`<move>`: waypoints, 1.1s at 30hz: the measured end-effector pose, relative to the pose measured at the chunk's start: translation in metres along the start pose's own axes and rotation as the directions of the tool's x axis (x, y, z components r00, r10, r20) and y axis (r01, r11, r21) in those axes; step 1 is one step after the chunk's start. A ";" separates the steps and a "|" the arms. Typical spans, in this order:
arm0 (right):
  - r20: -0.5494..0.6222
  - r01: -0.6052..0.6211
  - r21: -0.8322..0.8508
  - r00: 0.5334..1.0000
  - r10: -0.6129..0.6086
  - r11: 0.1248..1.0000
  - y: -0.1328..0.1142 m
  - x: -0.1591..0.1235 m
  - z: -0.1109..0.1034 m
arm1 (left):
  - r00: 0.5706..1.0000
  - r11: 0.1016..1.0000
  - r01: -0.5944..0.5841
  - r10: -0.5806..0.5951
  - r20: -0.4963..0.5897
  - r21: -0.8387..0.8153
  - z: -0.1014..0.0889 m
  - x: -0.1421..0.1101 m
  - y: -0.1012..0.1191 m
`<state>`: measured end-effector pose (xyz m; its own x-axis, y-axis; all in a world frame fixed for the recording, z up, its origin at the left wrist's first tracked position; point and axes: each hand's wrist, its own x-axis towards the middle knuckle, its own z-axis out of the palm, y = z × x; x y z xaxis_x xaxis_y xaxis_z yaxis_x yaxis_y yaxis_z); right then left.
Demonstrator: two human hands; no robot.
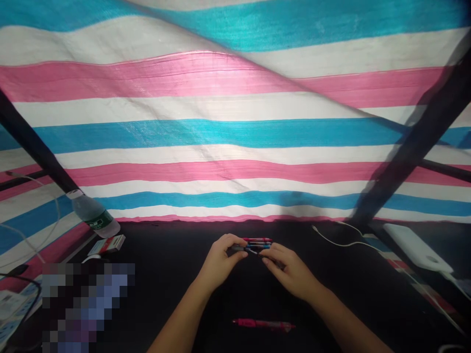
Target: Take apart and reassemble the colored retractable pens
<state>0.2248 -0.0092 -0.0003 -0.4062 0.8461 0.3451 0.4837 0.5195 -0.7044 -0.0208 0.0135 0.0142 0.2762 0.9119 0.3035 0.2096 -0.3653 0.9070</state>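
On a black tabletop [165, 294], my left hand [221, 260] and my right hand [289, 272] both grip a slim dark pen [248, 250], the left at its left end and the right at its other end. Just behind my fingers lie several red and blue pens [257, 241], partly hidden by my hands. Closer to me, a pink pen [263, 323] lies on its side below my hands, touching neither of them.
A plastic water bottle [93, 214] lies tilted at the left, beside a small box [106, 245]. A white cable [346, 240] runs towards a white power bank [415, 247] at the right. A pixelated patch [88, 306] hides the lower left. A striped tarpaulin [235, 132] hangs behind the table.
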 end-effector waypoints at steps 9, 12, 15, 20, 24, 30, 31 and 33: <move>-0.065 0.092 -0.018 0.994 -0.093 0.996 -0.002 -0.002 0.007 | 0.975 0.834 0.190 -0.221 0.002 -0.519 0.018 -0.002 -0.001; -0.135 0.042 0.054 0.990 -0.035 0.998 -0.002 -0.003 0.015 | 0.969 0.806 0.225 -0.245 0.037 -0.547 0.031 -0.005 0.000; -0.175 -0.046 0.147 0.982 0.072 0.988 -0.001 -0.003 0.023 | 0.961 0.804 0.268 -0.265 0.084 -0.531 0.040 -0.008 0.001; -0.170 -0.111 0.227 0.974 0.151 0.967 0.001 -0.003 0.027 | 0.965 0.809 0.256 -0.244 0.094 -0.528 0.049 -0.011 0.001; -0.183 -0.089 0.182 0.976 0.122 0.979 0.003 -0.002 0.024 | 0.938 0.722 0.337 -0.314 0.148 -0.605 0.053 -0.013 0.002; -0.176 -0.083 0.174 0.978 0.114 0.981 0.002 -0.001 0.025 | 0.920 0.630 0.374 -0.347 0.184 -0.680 0.053 -0.014 0.001; -0.174 -0.090 0.183 0.977 0.122 0.979 0.002 -0.001 0.026 | 0.917 0.609 0.377 -0.350 0.190 -0.698 0.053 -0.014 0.001; -0.172 -0.099 0.194 0.976 0.133 0.976 0.002 -0.001 0.026 | 0.912 0.572 0.384 -0.357 0.201 -0.725 0.053 -0.014 0.002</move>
<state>0.2057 -0.0122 -0.0180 -0.1989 0.9154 0.3499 0.3618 0.4005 -0.8419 0.0251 -0.0097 -0.0040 0.3656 0.9247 -0.1060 -0.4537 0.2765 0.8472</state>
